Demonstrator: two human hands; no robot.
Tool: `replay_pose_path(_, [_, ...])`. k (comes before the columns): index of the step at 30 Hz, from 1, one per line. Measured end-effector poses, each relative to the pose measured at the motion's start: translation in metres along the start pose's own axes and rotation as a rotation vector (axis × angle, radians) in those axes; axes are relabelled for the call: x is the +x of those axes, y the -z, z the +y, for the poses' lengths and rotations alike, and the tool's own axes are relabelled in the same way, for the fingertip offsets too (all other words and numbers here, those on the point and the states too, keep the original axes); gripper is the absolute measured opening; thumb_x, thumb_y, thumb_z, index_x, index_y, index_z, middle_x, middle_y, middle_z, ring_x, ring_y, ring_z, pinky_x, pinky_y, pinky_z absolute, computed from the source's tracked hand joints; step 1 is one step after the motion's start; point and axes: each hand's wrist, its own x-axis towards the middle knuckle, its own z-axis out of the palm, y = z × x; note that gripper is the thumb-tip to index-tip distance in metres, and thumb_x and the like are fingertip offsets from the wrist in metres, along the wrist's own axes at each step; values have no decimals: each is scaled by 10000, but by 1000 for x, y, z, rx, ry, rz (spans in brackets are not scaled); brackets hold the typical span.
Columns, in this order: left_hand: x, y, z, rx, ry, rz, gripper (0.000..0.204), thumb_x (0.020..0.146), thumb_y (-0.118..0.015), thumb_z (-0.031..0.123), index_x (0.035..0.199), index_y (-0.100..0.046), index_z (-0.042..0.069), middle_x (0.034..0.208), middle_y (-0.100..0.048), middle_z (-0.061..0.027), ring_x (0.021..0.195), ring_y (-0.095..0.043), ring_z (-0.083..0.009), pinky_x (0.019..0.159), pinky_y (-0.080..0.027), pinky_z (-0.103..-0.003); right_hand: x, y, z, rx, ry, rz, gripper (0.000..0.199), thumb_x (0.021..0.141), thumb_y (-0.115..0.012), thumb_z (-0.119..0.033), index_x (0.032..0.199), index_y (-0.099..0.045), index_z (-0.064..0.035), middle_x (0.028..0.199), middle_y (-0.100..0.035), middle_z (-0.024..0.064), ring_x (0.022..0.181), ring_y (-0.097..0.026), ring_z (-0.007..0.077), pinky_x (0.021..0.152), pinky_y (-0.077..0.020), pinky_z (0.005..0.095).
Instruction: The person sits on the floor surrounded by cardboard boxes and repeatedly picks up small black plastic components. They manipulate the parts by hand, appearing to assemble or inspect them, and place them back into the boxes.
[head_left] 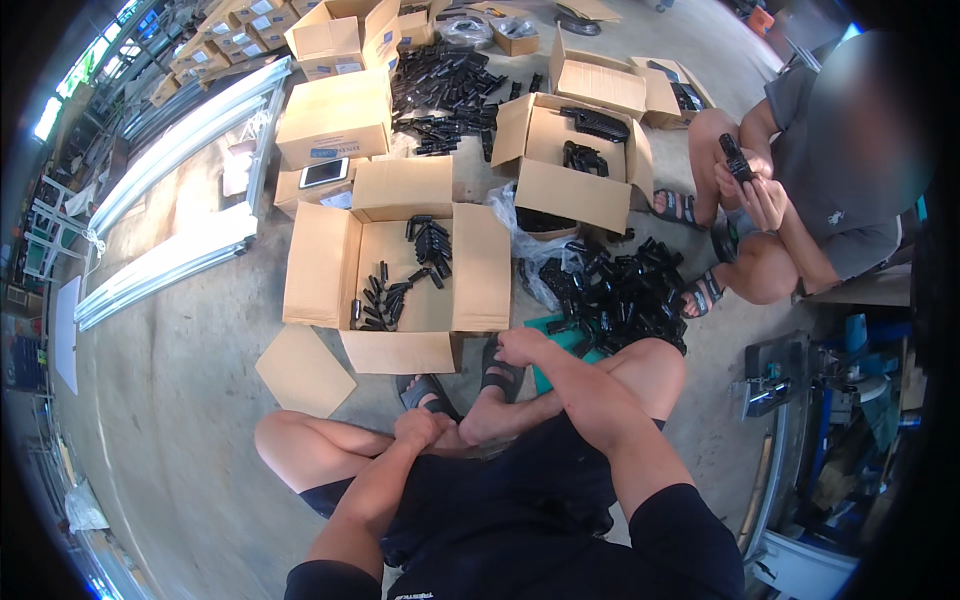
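Black plastic parts (620, 295) heaped just beyond right hand (522, 347) fingers, untouched

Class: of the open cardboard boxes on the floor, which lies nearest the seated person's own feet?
The open box with small black parts scattered inside, directly before the sandalled feet; the other open boxes sit farther back.

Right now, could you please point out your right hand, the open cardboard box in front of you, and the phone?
right hand (520, 347): head view, back of the hand.
open cardboard box (318, 265): head view, left flap.
phone (324, 172): head view, screen middle.

Single head fisheye, looking steeply down, close over seated legs, floor.
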Motion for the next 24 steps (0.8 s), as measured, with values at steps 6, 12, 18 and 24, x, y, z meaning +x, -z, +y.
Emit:
replay_pose_path(6, [-30,21,24,23,117,-60,797,918,-473,743,1335,-671,93,1398,-634,-156,1321,-589,-299,1085,-463,-414,1,1,1,-16,4,-10,431,927,-686,-388,1169,-724,-33,1212,-702,227,1158,-664,385,972,-533,474])
replay_pose_path(12, [-17,22,24,-44,77,-196,774,930,-466,735,1450,-587,176,1523,-544,-79,1417,-504,-251,1145,-393,-425,2,1,1,6,0,-15,429,926,-687,-392,1177,-722,-46,1222,-701,218,1158,-664,384,973,-533,474])
replay_pose_path(18, [3,7,28,-175,325,-132,856,859,-561,765,1441,-594,137,1503,-563,-87,1403,-521,-238,1133,-407,-414,3,6,0,9,-17,-55,425,927,-684,-397,1173,-726,-53,1228,-704,196,1165,-663,368,976,-531,468])
replay_pose_path(24, [3,12,27,-245,345,-96,890,819,-613,778,1385,-640,92,1452,-608,-102,1347,-579,-239,1091,-458,-373,9,-9,12,4,15,-25,426,918,-690,-398,1169,-730,-56,1217,-710,190,1158,-665,365,969,-535,468])
